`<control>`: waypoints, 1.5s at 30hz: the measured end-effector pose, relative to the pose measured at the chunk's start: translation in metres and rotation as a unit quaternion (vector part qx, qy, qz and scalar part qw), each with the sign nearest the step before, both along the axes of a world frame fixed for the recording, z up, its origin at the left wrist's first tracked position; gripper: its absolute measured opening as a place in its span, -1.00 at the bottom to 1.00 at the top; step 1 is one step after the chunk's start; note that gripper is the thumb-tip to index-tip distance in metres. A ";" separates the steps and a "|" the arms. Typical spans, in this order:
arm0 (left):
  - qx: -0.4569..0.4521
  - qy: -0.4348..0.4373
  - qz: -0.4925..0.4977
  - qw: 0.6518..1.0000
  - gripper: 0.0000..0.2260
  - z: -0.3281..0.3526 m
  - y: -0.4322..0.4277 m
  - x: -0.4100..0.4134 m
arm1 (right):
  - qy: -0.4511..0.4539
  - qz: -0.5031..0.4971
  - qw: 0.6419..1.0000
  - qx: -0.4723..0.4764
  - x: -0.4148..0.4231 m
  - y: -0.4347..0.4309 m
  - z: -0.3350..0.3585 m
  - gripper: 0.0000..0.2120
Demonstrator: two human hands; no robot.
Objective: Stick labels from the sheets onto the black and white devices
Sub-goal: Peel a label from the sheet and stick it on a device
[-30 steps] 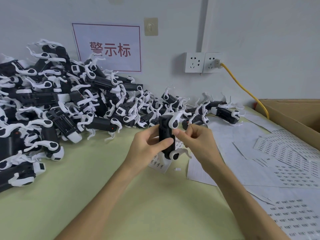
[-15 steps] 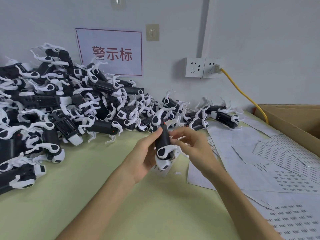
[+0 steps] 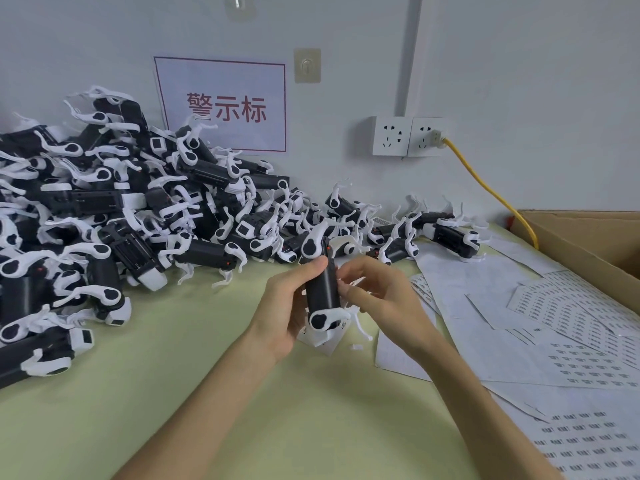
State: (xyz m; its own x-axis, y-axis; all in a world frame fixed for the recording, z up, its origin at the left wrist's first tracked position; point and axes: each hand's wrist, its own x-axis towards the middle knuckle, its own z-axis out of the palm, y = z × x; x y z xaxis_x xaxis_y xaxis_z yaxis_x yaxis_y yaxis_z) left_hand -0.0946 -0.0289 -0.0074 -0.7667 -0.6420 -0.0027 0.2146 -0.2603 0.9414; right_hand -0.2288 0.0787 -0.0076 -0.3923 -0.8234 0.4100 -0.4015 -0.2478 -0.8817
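Black-and-white device (image 3: 322,289) upright over desk (image 3: 207,393); left hand (image 3: 282,306) wraps its body, right hand (image 3: 382,301) pinches its right edge; label sheets (image 3: 571,306) at right, device pile (image 3: 121,216) at left.

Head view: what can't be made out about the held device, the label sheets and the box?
All in the head view.
The held device: its side under the right hand fingertips is covered, so any label there is hidden.
The label sheets: print too small to read.
The cardboard box: cut off by the right edge; its inside is out of sight.
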 end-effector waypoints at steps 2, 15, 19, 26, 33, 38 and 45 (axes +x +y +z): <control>0.012 -0.003 -0.007 1.000 -0.58 -0.001 -0.002 0.001 | 0.006 -0.004 1.000 0.004 0.001 0.000 0.001 -0.94; -0.001 -0.073 -0.129 0.989 -0.87 0.002 0.008 0.004 | -0.088 -0.145 0.985 0.036 -0.009 0.003 0.002 -0.69; -0.049 -0.104 -0.139 0.984 -0.90 0.003 0.010 0.005 | -0.153 -0.044 0.987 0.012 -0.011 0.008 0.008 -0.49; -0.117 -0.162 -0.121 0.972 -0.72 -0.002 0.007 0.002 | -0.136 -0.016 0.988 0.076 -0.007 0.007 0.008 -0.70; -0.122 -0.168 -0.072 0.976 -0.53 -0.004 0.006 -0.002 | -0.068 -0.028 0.996 0.054 -0.002 0.007 0.008 -0.67; -0.124 -0.173 -0.061 0.975 -0.53 -0.005 0.005 -0.001 | -0.046 0.026 0.993 0.103 -0.012 0.013 0.012 -0.72; -0.008 -0.046 -0.030 0.998 -0.53 0.006 -0.006 0.004 | -0.397 0.019 0.917 -0.045 -0.040 0.020 0.016 -0.74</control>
